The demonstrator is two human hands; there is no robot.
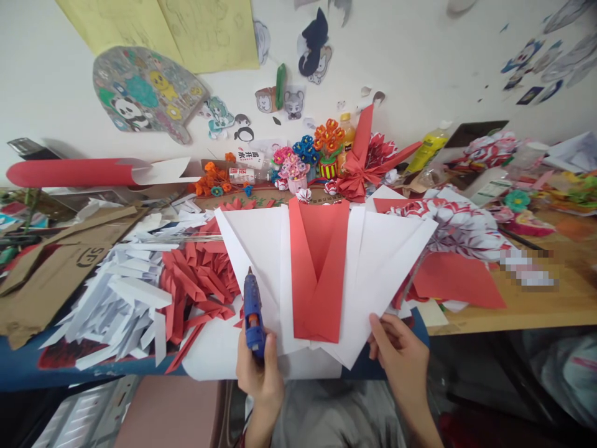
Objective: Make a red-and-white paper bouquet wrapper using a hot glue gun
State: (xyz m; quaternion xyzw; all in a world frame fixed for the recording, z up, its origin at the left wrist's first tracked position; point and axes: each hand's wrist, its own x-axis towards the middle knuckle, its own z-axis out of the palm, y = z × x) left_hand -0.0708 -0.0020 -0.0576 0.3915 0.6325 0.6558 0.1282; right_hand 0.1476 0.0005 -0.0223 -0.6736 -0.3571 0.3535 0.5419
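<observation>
My left hand (260, 372) is closed around a blue glue gun (253, 311), whose nozzle points up and away over the paper. My right hand (400, 358) pinches the lower right edge of a large folded paper piece (373, 261), white on both sides with a red V-shaped fold (318, 274) down its middle. The piece fans out over the table in front of me. Another white sheet (209, 354) lies under it at the near edge.
Piles of folded white strips (121, 292) and red strips (198, 280) lie to the left, next to brown cardboard (56, 267). Paper flowers (308, 155), bottles and a red paper bow (361, 168) stand along the wall. A red sheet (454, 280) lies on the wooden table (536, 305) at right.
</observation>
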